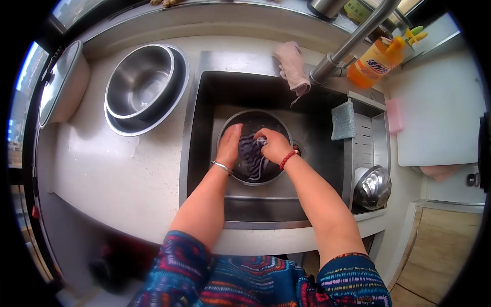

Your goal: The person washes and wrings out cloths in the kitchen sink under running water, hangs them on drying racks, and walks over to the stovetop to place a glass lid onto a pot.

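A round metal basin stands in the dark sink. In it lies a dark, wrinkled cloth with pale stripes, in what looks like dark water. My left hand is at the basin's left side, upright beside the cloth, its fingers straight and held out with nothing in them. My right hand is over the right part of the cloth, its fingers curled and pinching a fold of it. A red bead bracelet is on my right wrist, a silver bangle on my left.
Nested steel bowls and a lidded pot stand on the left counter. Behind the sink are a faucet, a pinkish cloth and an orange detergent bottle. A grey cloth hangs over the sink's right divider.
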A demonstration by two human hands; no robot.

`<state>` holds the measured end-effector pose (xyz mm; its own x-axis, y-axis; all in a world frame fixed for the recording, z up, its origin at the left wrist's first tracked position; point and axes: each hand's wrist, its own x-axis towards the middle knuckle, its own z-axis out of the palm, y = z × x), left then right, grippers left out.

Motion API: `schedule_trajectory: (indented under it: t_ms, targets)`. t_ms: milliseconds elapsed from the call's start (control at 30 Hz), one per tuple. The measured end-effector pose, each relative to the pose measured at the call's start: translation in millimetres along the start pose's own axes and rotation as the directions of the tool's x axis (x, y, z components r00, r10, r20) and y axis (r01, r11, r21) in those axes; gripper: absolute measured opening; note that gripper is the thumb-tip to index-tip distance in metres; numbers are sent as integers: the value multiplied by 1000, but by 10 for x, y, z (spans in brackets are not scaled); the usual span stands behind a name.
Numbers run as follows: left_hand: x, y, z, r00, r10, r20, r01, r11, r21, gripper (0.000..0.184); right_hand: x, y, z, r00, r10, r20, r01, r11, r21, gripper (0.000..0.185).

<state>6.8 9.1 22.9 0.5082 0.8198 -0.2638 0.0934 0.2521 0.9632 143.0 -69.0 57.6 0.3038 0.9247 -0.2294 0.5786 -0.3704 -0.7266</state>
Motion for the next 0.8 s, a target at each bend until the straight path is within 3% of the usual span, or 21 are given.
schedule_trajectory:
  t_ms: [67,100,167,200,267,300,333,400,433,467,533,567,667,700,733,767,800]
  targets:
    - [-39,58,39,996,-13,85,16,999,-32,57,-37,-363,-259,995,-49,83,42,996,84,29]
    - [-55,53,60,984,-80,161,101,987,-127,59,-59,-548,-393,995,-51,82,45,996,73,29]
    - [-42,8,95,953,-134,273,203,949,-243,64,-83,-818,-599,968,52,244,-136,930,342,31]
    - [-44,-13,95,954,-124,274,195,948,-251,64,-52,-766,-598,984,-32,175,-47,902,429,28]
    - [-113,141,113,855,-107,508,361,825,-435,66,-81,-907,-728,989,54,139,-122,828,547,28]
    - [-202,271,160,839,-99,535,425,733,-531,68,-61,-900,-707,999,46,-6,-32,776,630,23]
    - [-210,260,144,839,-93,536,420,737,-530,68,-56,-906,-713,999,41,-11,-25,776,630,23]
    - [-219,211,89,740,-195,644,575,681,-454,69,-40,-921,-712,963,125,-240,76,727,682,23]
    - [-268,268,121,766,-201,611,576,637,-512,71,10,-791,-658,932,78,-353,134,833,536,25]
    - [-271,269,118,768,-197,610,572,641,-512,71,-10,-769,-606,931,73,-357,140,832,536,25]
    - [-245,261,129,711,-88,697,662,417,-623,70,-169,-780,-452,769,-254,-587,341,939,40,30]
    - [-256,288,134,713,-80,697,658,420,-625,70,-307,-812,-352,780,-339,-527,371,927,-48,31]
    - [-294,356,90,843,-164,513,523,474,-708,43,-676,-803,-131,766,-602,-225,506,781,-366,33]
    - [-253,323,-19,786,-183,590,584,529,-615,28,-744,-780,-116,762,-607,-226,510,777,-368,33]
    - [-273,369,-40,847,-179,500,482,653,-583,23,-807,-752,-140,774,-622,-120,539,746,-392,33]
    - [-292,424,-35,846,-214,488,492,666,-560,23,-841,-738,-187,778,-628,-14,568,713,-412,33]
    - [-316,491,-36,845,-248,474,501,679,-537,24,-851,-742,-239,772,-636,-21,571,707,-417,33]
